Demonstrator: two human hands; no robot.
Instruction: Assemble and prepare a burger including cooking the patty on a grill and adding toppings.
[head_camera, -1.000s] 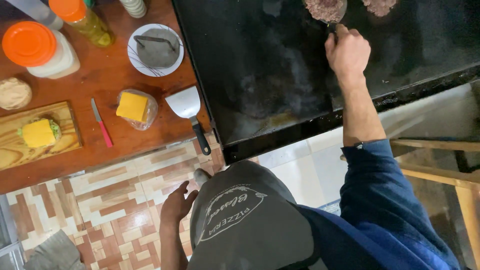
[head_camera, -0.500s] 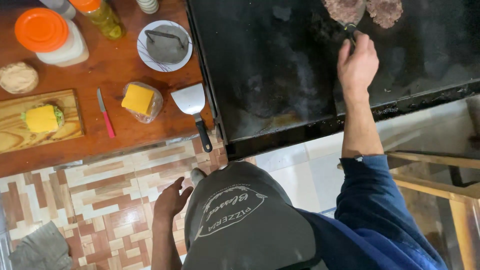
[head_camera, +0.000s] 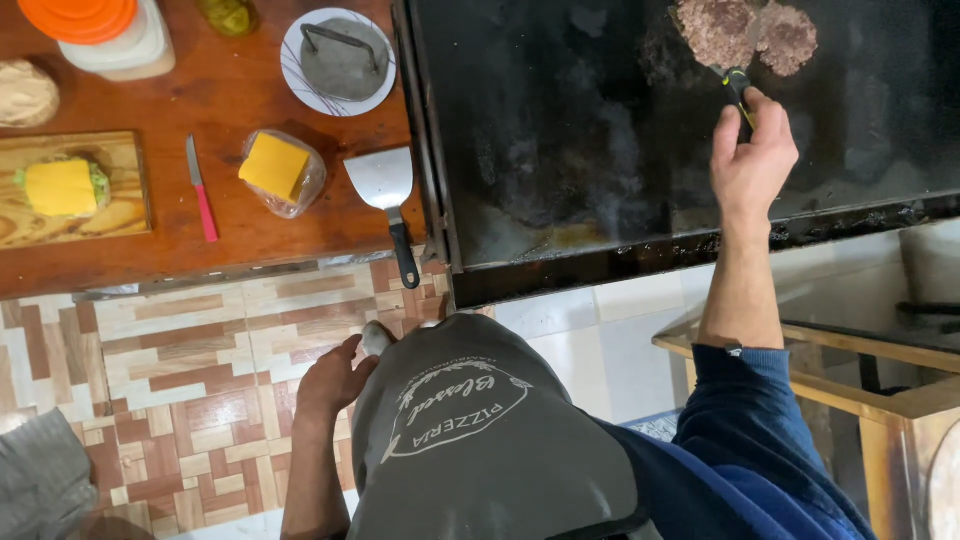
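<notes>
Burger patties, two, round, browned ground meat: lying side by side and touching at the far right of the large black flat griddle, well back from its near edge.

Right hand: reached out over the griddle, fingers closed around the black-and-yellow handle of a turning tool. The tool's working end meets the patties where the two join; whether it is under them or on top cannot be told. The patties lie just beyond this hand, on its far side.

Left hand: hanging loosely half-open at the person's side, against the grey printed apron, holding nothing. It is well apart from the patties, near and to the left.

Risks, as judged:
- Bare wrist and forearm cross the hot plate at low height; a dip of the arm would bring skin onto the metal.
- The patties touch; lifting one may drag or tear the other.
- Greasy residue pools near the griddle's near edge and may spit.

Also on hand, left, on the red-brown wooden counter: a steel spatula with black handle, its handle overhanging the counter's near edge, where a brush of the apron could knock it off; a block of yellow cheese in clear wrap; a small red-handled knife.
</notes>
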